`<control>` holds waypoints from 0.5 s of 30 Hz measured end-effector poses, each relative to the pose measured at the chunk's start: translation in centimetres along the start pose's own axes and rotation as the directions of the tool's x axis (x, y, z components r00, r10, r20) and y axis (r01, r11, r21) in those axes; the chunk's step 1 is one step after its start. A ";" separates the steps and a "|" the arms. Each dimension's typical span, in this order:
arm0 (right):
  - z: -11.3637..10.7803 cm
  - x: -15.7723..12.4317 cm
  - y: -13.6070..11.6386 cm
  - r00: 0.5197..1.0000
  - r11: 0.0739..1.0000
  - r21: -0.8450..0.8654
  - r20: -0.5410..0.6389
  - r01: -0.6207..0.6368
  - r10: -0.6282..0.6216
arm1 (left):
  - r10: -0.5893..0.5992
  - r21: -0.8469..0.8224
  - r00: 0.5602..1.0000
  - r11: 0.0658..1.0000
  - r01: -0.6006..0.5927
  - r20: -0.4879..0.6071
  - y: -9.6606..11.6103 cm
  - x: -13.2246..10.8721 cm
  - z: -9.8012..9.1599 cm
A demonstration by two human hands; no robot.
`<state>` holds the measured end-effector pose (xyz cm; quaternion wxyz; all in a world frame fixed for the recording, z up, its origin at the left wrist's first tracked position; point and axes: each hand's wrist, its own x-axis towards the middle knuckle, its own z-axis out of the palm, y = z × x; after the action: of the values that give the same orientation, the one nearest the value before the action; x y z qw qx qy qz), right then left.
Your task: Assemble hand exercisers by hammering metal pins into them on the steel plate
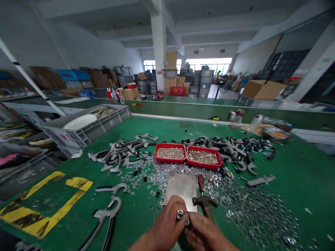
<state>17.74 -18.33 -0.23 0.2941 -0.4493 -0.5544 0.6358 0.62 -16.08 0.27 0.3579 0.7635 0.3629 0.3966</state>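
Two hands meet at bottom centre, left hand (166,225) pinching a small round silver metal nut (180,213), right hand (206,233) curled on a small dark fitting (187,221); keeping both parts squarely aligned should help seating.

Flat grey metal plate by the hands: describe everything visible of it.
The flat grey metal plate is a dull, scuffed rectangular sheet lying flat on the green table top, amid loose silver washers. A red-handled screwdriver lies along its right edge. Its near edge is hidden behind the left hand, which pinches a small silver ring.
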 end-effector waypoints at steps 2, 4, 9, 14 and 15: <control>0.1 -0.1 0.4 0.994 0.995 -0.081 -0.079 0.066 -0.073 | -0.044 -0.002 0.999 0.999 0.044 -0.026 0.0 -0.1 0.0; 0.2 -0.1 1.1 0.979 0.988 -0.108 -0.160 0.109 -0.126 | -0.104 0.006 0.991 0.994 0.105 -0.087 0.0 -0.2 0.2; 0.8 0.5 3.1 0.994 0.938 0.331 0.051 -0.107 0.095 | -0.078 0.116 0.986 0.991 0.061 0.146 0.1 0.8 -0.4; -1.2 0.4 2.5 0.995 0.932 -0.361 -0.091 0.011 -0.047 | -0.250 0.497 0.918 0.865 0.069 0.308 -2.3 6.4 -1.5; -1.9 0.0 2.5 0.990 0.867 -0.497 -0.112 0.020 -0.087 | -0.282 0.573 0.897 0.819 0.040 0.341 -2.8 7.7 -1.5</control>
<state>19.71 -18.01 -2.67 0.2223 -0.5346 -0.6906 0.4334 1.81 -7.90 1.19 0.2232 0.8653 0.4428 0.0729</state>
